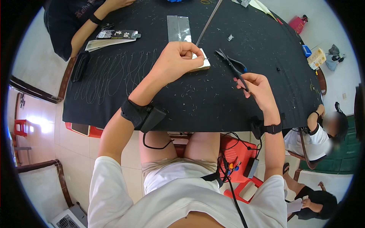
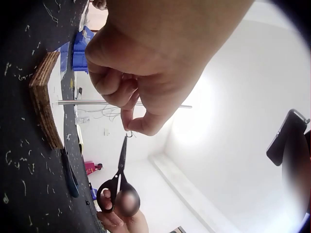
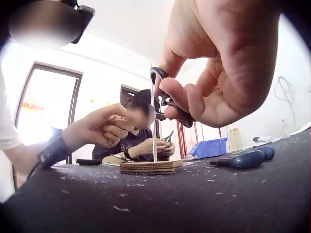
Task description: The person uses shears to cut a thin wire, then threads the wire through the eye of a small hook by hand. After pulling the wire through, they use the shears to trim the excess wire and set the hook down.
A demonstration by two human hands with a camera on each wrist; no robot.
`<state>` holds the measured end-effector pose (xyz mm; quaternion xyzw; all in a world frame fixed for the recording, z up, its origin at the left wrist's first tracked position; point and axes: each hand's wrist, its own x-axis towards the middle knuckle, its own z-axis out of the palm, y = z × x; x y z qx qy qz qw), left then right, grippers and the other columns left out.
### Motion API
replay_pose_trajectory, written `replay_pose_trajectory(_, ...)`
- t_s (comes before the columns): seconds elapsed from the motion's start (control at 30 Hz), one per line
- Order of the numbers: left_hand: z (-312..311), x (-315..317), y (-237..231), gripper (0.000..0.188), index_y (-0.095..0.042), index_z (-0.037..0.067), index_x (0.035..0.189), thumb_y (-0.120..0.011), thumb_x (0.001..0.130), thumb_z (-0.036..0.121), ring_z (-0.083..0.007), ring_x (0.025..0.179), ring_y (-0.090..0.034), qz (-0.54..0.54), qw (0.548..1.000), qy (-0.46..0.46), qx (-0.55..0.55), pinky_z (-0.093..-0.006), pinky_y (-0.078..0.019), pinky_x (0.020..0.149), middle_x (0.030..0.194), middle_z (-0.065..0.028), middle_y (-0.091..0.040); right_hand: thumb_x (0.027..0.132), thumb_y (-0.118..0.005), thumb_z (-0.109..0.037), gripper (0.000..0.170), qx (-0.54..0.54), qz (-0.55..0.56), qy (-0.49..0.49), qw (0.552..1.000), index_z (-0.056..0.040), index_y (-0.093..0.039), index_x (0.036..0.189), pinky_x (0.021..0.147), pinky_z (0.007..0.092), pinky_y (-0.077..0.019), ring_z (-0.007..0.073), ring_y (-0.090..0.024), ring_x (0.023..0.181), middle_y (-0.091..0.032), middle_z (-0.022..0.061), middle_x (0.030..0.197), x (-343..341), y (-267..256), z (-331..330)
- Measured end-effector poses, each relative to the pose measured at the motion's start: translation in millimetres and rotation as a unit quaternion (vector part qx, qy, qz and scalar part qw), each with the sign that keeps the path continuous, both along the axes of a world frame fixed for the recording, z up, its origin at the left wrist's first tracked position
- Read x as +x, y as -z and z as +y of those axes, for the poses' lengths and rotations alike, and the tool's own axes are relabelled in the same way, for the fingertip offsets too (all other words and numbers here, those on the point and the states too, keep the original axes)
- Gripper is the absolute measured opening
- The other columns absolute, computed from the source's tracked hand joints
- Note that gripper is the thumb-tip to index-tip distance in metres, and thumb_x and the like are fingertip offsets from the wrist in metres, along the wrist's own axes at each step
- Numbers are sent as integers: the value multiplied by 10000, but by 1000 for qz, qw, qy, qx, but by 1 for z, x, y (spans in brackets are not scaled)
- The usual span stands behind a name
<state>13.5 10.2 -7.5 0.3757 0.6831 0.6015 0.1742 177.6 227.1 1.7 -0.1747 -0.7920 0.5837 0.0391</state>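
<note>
Thumb and forefinger of the left hand [image 1: 175, 62] [image 2: 150, 63] pinch a small, thin curved piece [image 2: 129, 135], which looks like wire. Scissors with black handles [image 2: 120, 177] are held by the right hand [image 1: 257, 89] [image 3: 218, 63], fingers in the loops; their tips are at the pinched piece in the left wrist view. A thin metal rod [image 1: 208, 23] [image 3: 154, 141] stands upright on a layered wooden block [image 2: 43, 99] [image 3: 150, 168] with a white top, beside the left hand. A blue-handled tool [image 3: 243, 159] lies on the black cloth near the block.
Rows of thin looped strands [image 1: 108, 78] lie at the left, below a black packet [image 1: 118, 34]. Clear plastic sleeves [image 1: 178, 28] lie beyond the block. Small clippings scatter over the black cloth [image 1: 224, 114]. A blue bin [image 3: 210, 148] and another person's arm [image 1: 85, 32] are across the table.
</note>
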Motion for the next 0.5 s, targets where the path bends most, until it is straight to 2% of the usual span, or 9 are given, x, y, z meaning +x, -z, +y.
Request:
replay_pose_trajectory(0.07, 0, 0, 0, 161, -633, 9, 827, -630, 796, 167, -7, 458, -296, -5, 1000, -2, -3, -191, -239, 433, 507, 89, -352, 792, -659, -161, 223, -85, 31, -19, 996, 12, -647, 932, 453, 158, -368, 36, -499, 528, -624, 52, 736, -2, -2, -2)
replay_pose_trajectory(0.1, -1, 0, 0, 160, -634, 9, 829, -630, 797, 166, -7, 459, -295, -2, 1000, 0, -1, -191, -234, 434, 508, 89, -353, 792, -659, -161, 223, -86, 30, -22, 996, 12, -647, 932, 453, 158, -368, 36, -499, 528, -624, 52, 736, -3, -3, -3)
replay_pose_trajectory(0.17, -1, -1, 0, 160, -636, 10, 831, -629, 797, 166, -6, 460, -294, 0, 1000, -2, -1, -192, -228, 436, 509, 90, -355, 794, -667, -213, 258, -160, 44, 3, 986, 13, -648, 917, 419, 159, -349, 34, -498, 492, -618, 46, 714, -6, -4, -6)
replay_pose_trajectory(0.23, 0, -1, -1, 189, -629, -31, 817, -632, 750, 146, -12, 464, -288, -5, 1000, -10, 1, -205, -254, 448, 493, 83, -325, 785, -677, -212, 264, -183, 40, 9, 982, 16, -647, 916, 400, 157, -335, 33, -493, 470, -614, 41, 704, -9, -5, -3)
replay_pose_trajectory(0.27, -1, -1, -1, 189, -629, -31, 817, -632, 750, 146, -12, 464, -288, -6, 1000, -12, 0, -205, -254, 448, 493, 83, -325, 777, -688, -212, 271, -206, 38, 16, 978, 18, -646, 914, 382, 155, -321, 33, -489, 449, -610, 36, 694, -11, -4, -2)
replay_pose_trajectory(0.33, -2, -3, 0, 164, -634, 4, 834, -630, 795, 164, -2, 475, -302, -9, 1000, -11, 14, -187, -220, 457, 520, 88, -377, 774, -691, -233, 294, -170, 50, 15, 984, 23, -644, 912, 350, 157, -295, 36, -470, 400, -609, 33, 685, -18, -2, -7)
replay_pose_trajectory(0.43, -1, -6, 3, 163, -630, 0, 845, -623, 798, 155, 2, 492, -311, -13, 999, -31, 39, -183, -225, 468, 538, 85, -401, 775, -687, -256, 311, -124, 42, -28, 991, 19, -646, 913, 401, 149, -343, 31, -521, 493, -630, 42, 737, -26, -4, -9)
replay_pose_trajectory(0.5, -1, -7, 3, 158, -628, -1, 851, -620, 799, 148, 4, 498, -314, -18, 998, -40, 49, -183, -225, 468, 547, 85, -410, 770, -685, -275, 335, -131, 77, -34, 988, 11, -644, 940, 528, 170, -412, 60, -575, 687, -642, 73, 863, -33, -2, -10)
